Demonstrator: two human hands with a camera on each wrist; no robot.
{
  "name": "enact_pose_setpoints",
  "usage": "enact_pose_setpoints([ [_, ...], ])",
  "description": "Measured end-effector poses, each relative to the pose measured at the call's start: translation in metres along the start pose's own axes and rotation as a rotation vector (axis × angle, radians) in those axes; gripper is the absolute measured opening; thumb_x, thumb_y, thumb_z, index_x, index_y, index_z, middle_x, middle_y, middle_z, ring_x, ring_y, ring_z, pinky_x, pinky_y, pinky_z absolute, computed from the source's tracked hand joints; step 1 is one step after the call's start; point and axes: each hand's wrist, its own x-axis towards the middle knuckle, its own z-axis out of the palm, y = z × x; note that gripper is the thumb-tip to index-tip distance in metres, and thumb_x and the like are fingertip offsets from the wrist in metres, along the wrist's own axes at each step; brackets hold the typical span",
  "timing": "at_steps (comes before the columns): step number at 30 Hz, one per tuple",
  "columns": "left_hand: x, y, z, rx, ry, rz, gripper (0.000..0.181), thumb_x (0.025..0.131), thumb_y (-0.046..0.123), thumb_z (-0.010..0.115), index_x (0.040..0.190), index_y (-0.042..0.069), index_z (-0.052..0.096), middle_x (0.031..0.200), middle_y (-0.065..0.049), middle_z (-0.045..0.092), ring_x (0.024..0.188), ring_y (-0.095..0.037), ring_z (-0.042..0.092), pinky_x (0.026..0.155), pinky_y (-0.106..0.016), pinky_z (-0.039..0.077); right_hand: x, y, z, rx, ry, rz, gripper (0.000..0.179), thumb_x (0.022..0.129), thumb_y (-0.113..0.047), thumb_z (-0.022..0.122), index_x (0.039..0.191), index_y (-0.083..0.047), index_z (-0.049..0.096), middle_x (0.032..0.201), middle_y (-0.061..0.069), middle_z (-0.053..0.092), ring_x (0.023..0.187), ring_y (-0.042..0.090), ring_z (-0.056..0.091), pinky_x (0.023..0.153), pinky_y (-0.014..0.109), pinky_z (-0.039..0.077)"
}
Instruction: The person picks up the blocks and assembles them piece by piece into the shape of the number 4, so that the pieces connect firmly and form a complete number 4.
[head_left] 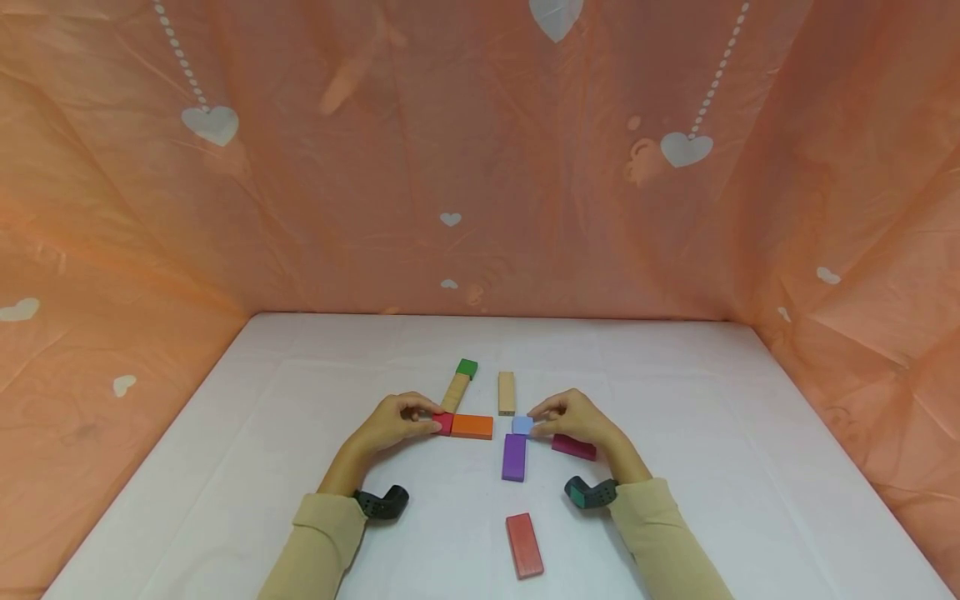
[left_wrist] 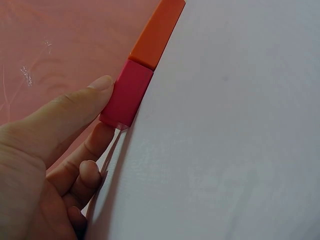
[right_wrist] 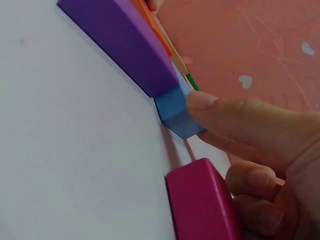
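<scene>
With thumb and fingers my left hand [head_left: 401, 421] pinches a red block [left_wrist: 126, 95], whose end meets the long orange block [head_left: 472, 427]. From that corner a plain wooden block [head_left: 455, 392] slants away to a green block [head_left: 467, 367]. My right hand [head_left: 573, 417] pinches a small light-blue block [right_wrist: 177, 112] at the far end of the purple block [head_left: 513, 457]. Beneath the right hand lies a magenta block [right_wrist: 202, 200], partly covered by it in the head view. A second plain wooden block [head_left: 506, 393] lies just beyond the light-blue one.
A salmon-red block [head_left: 524, 546] lies apart near the front of the white table [head_left: 225, 467]. Orange cloth [head_left: 480, 167] with pale hearts walls in the back and both sides. Dark wrist cameras [head_left: 382, 502] sit on both wrists close above the table.
</scene>
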Motion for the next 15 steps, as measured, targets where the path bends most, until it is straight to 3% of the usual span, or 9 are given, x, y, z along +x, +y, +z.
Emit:
enact_pose_setpoints([
  [3,0.0000,0.0003,0.0001,0.001,0.000,-0.004,0.024,0.082,0.019,0.076,0.103,0.008,0.074,0.095,-0.008,0.063,0.079,-0.011,0.046,0.069,-0.020,0.038,0.0005,0.0002,0.0008,0.004,0.002,-0.003,0.029,0.079,-0.013,0.076,0.102,0.003,0.073,0.097,0.022,0.072,0.065,0.009,0.040,0.060,0.019,0.033],
  [15,0.0000,0.0009,0.0002,0.005,0.002,-0.009,0.024,0.082,0.018,0.076,0.103,0.009,0.074,0.094,-0.007,0.062,0.079,-0.012,0.045,0.069,-0.019,0.038,-0.0003,-0.0035,0.0031,0.006,0.012,-0.012,0.028,0.079,-0.013,0.076,0.101,0.004,0.073,0.092,0.021,0.072,0.061,0.007,0.037,0.059,0.019,0.032],
])
